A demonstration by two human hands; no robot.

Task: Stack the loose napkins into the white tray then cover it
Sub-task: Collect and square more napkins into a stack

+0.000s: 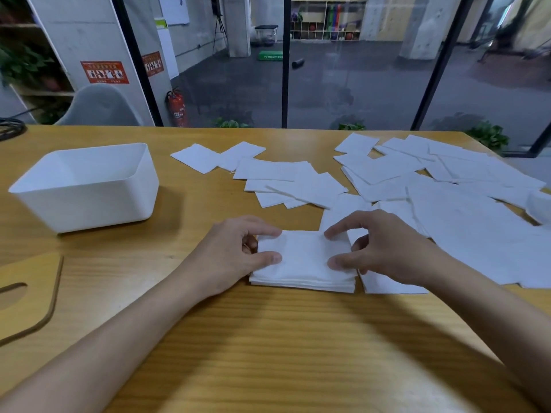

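Head view. Napkin stack lies flat on the bench at front centre. Its edges are roughly squared, and several layers show along the near side. Left hand is at the stack's left edge with fingers curled. The forefinger sits on the far left corner, the thumb on top by the near left corner, and the other fingers are tucked against the side, so this hand is grasping the stack. Right hand is at the right edge in a mirrored posture. Its fingers are curled, with forefinger tip and thumb tip pressing on the top sheet, so it grasps the stack too. Both forearms are bare and reach in from the near edge of the bench. White tray stands upright and uncovered on the bench at left, well apart from the stack and both hands. Wooden lid with an oval slot lies flat at near left, in front of the tray, partly cut off by the frame edge. Loose napkins are spread over the bench behind and to the right of the stack, overlapping in two rough groups. The right group runs under the right hand, and one sheet lies just beside the stack's right edge. Beyond the bench are a glass wall, a grey chair and a red fire extinguisher.
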